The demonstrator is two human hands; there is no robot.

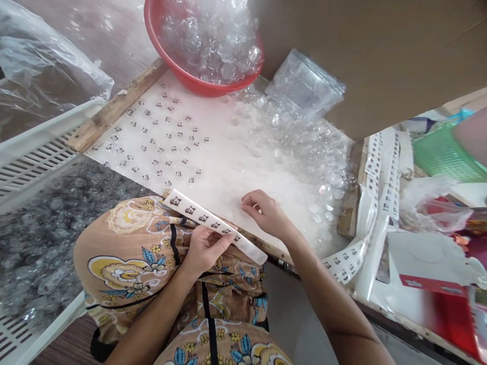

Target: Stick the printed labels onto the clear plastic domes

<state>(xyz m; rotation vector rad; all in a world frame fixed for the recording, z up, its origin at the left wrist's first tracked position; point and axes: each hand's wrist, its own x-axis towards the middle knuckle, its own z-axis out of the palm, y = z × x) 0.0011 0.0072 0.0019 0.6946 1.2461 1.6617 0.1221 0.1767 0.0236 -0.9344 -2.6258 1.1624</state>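
Panda-print strip (209,222): narrow, smooth, white; slanting along the white board's (224,167) near edge.
Left hand (207,247): thumb and fingers pinching the strip.
Right hand (264,213): curled over the board; cannot tell whether pinching anything.
Discs (323,147): clear, round, glossy.

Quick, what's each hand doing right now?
Left hand: closed on the panda-print strip.
Right hand: fingers curled, over the white surface; can't tell whether it holds anything.
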